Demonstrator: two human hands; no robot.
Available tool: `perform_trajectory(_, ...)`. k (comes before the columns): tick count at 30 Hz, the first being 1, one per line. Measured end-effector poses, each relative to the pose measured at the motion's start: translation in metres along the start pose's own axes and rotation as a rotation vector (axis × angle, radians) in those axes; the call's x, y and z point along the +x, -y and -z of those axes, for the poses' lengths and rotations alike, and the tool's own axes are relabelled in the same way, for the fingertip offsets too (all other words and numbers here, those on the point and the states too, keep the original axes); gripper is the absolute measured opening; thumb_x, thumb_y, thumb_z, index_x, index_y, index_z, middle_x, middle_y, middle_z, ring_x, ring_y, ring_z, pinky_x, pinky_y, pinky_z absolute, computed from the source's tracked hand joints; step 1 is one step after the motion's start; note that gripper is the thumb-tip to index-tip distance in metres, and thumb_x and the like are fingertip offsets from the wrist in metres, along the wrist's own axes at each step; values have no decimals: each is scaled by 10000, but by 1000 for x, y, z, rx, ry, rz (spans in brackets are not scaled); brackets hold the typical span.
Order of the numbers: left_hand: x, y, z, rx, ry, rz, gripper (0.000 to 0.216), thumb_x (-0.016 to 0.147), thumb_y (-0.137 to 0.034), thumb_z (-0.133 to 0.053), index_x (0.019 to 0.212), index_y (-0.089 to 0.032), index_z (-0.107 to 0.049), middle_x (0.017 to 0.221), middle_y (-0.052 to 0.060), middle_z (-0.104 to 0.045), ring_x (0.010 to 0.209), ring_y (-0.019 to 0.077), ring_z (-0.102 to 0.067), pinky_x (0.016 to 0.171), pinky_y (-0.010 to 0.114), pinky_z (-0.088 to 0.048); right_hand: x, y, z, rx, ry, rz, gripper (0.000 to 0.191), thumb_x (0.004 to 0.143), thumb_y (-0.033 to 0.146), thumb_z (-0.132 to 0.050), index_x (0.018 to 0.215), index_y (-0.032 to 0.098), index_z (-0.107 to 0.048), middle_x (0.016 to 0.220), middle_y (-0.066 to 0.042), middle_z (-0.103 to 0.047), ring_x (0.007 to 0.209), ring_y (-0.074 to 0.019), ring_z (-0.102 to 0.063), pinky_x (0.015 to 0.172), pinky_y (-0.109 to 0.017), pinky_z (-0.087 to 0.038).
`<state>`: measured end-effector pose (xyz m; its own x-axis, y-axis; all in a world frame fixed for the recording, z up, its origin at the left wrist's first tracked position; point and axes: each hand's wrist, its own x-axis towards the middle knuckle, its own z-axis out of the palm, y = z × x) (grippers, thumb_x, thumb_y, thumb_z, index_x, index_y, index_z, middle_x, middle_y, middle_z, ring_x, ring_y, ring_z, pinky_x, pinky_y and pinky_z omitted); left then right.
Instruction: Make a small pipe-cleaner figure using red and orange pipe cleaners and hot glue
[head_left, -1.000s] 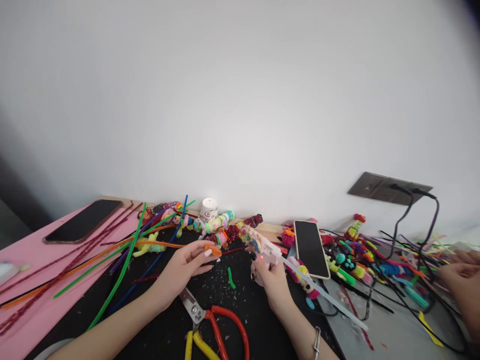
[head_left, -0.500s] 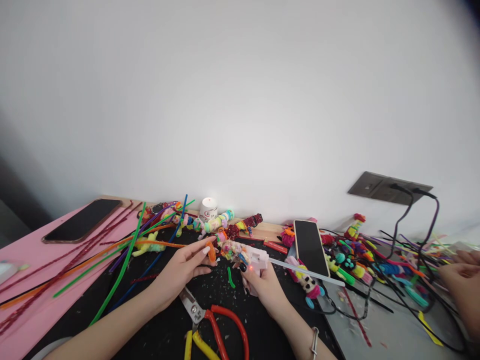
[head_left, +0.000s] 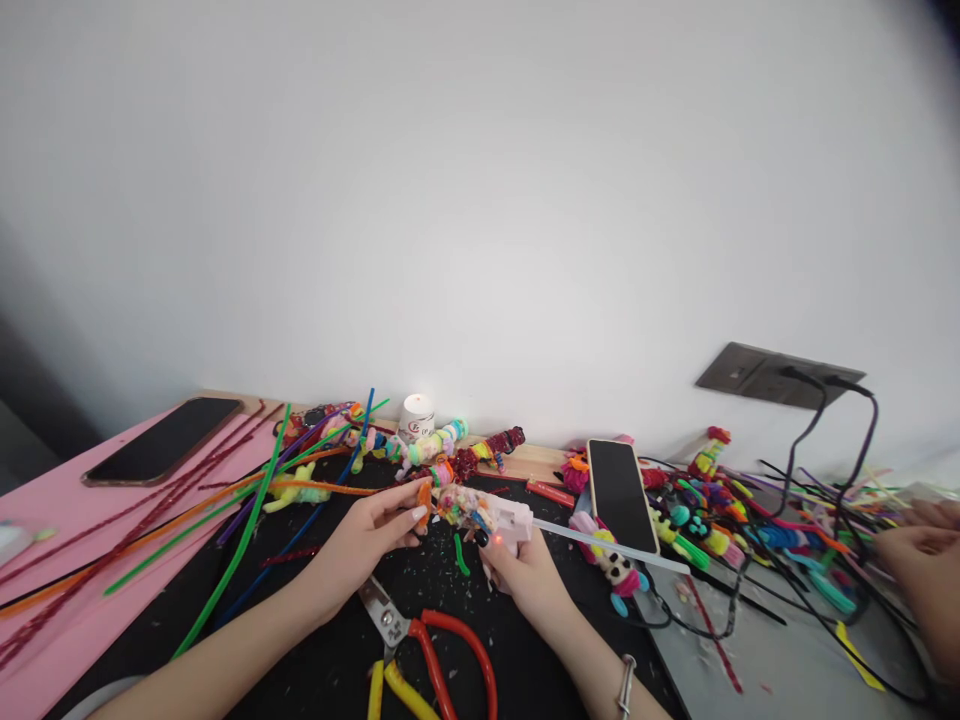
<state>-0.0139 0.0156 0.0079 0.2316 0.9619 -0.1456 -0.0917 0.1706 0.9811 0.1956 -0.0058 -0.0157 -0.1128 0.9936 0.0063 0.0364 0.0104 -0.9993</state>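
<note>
Between thumb and fingers, my left hand (head_left: 373, 530) pinches a small orange pipe-cleaner piece (head_left: 424, 506). My right hand (head_left: 525, 580) is wrapped round a pale pink glue gun (head_left: 513, 520), whose small red light glows. A clear glue stick (head_left: 615, 547) juts out of its back toward the right. The gun's front, covered in multicoloured fuzz (head_left: 461, 507), points at the orange piece; whether they touch I cannot tell. Below the hands lie pliers-like cutters (head_left: 388, 625) with red and yellow handles. A short green pipe-cleaner bit (head_left: 461, 555) rests between my hands.
Long pipe cleaners (head_left: 247, 560) stretch across the left side. One phone (head_left: 161, 440) lies on the pink surface, another phone (head_left: 622, 495) at right. Behind are a paper cup (head_left: 417, 418) and fuzzy figures (head_left: 435, 443). Another person's hand (head_left: 922, 570) is at far right, near cables below a wall socket (head_left: 780, 375).
The orange piece has turned more upright in my left hand, its fingers shifting slightly. The glue gun has moved a little, staying close to the piece.
</note>
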Motion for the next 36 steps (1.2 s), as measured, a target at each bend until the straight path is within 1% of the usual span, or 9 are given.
perform_trajectory(4, 0, 0, -1, -5, -4, 8, 563, 721, -381, -721, 1229, -164, -606, 959, 52, -697, 794, 175, -614, 733, 297, -520, -2, 1, 0, -39, 11, 9, 232, 753, 419, -606, 818, 196, -607, 514, 58, -433, 431, -97, -338, 389, -191, -259)
perform_trajectory(7, -1, -1, -3, -23, -4, 7, 517, 702, -375, -732, 1165, -172, -626, 988, 61, -700, 796, 178, -623, 732, 305, -525, -2, 1, 0, -46, 20, 25, 247, 770, 430, -595, 830, 190, -609, 516, 58, -424, 430, -95, -328, 387, -190, -257)
perform_trajectory(11, -1, -1, -4, -24, -19, 1, 452, 690, -378, -730, 1084, -180, -632, 932, 50, -692, 772, 178, -628, 718, 308, -528, -1, 0, 1, -57, 24, 46, 253, 778, 436, -597, 841, 192, -595, 518, 61, -416, 432, -95, -325, 384, -191, -255)
perform_trajectory(15, 1, 0, -3, -31, -7, -8, 422, 701, -375, -724, 1060, -183, -615, 898, 34, -672, 763, 168, -624, 714, 298, -525, -1, -1, 1, -68, 21, 29, 219, 782, 409, -586, 751, 194, -557, 504, 63, -420, 423, -90, -329, 387, -189, -249)
perform_trajectory(19, 1, -1, -3, -48, 10, -17, 381, 716, -367, -716, 1024, -183, -591, 868, 22, -656, 747, 153, -612, 700, 281, -514, -1, 1, 1, -102, 17, 28, 234, 781, 385, -570, 651, 205, -496, 476, 63, -417, 409, -89, -340, 387, -192, -246)
perform_trajectory(23, -1, -2, -4, -51, 1, -22, 340, 713, -369, -716, 967, -191, -576, 827, 5, -642, 717, 144, -608, 687, 278, -505, -1, 3, 0, -94, 10, 29, 243, 780, 385, -566, 635, 214, -473, 476, 62, -426, 405, -93, -349, 382, -195, -248)
perform_trajectory(27, -1, -2, -5, -51, -5, -24, 341, 704, -379, -720, 952, -195, -574, 813, 2, -641, 710, 148, -613, 687, 286, -504, -1, 1, 1, -110, 17, 16, 271, 778, 390, -561, 597, 214, -465, 458, 59, -429, 396, -95, -351, 387, -200, -253)
perform_trajectory(31, 0, -1, -4, -63, 5, -27, 338, 704, -373, -723, 947, -193, -573, 803, 3, -645, 708, 148, -616, 679, 280, -503, -1, -3, 3, -100, 7, 23, 277, 784, 411, -559, 609, 211, -482, 464, 59, -433, 398, -95, -352, 398, -203, -264)
perform_trajectory(36, -1, -1, -4, -71, 15, -13, 340, 703, -359, -728, 947, -190, -563, 801, -2, -647, 700, 135, -606, 671, 262, -496, 0, -3, 2, -91, 17, 37, 258, 787, 409, -570, 645, 209, -493, 481, 60, -434, 406, -92, -351, 387, -195, -247)
